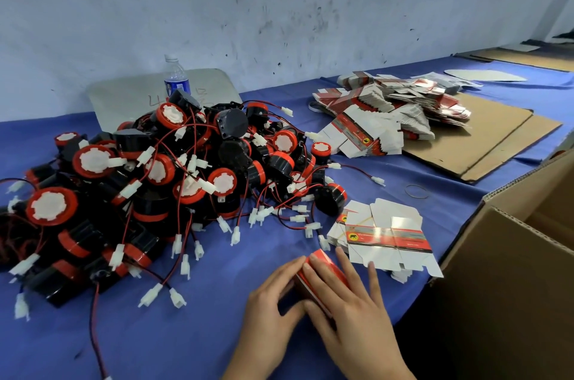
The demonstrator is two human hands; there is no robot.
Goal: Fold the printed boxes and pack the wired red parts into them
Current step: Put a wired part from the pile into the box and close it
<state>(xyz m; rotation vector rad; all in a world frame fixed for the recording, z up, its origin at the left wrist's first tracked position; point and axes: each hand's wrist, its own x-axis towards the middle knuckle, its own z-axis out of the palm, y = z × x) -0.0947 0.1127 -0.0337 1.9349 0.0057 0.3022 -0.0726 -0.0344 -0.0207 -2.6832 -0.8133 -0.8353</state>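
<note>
Head view: left hand (273, 296) grips printed box (332, 268), right hand (354, 305) presses flat; contents hidden.

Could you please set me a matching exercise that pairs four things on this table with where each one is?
Things:
1. water bottle
2. rubber band
3. folded box
4. big carton

Places:
A. under the left hand and right hand
B. at the far right, open at the top
C. behind the pile of red parts, near the wall
D. lying loose on the blue cloth

Pairs: 1-C, 2-D, 3-A, 4-B
</note>
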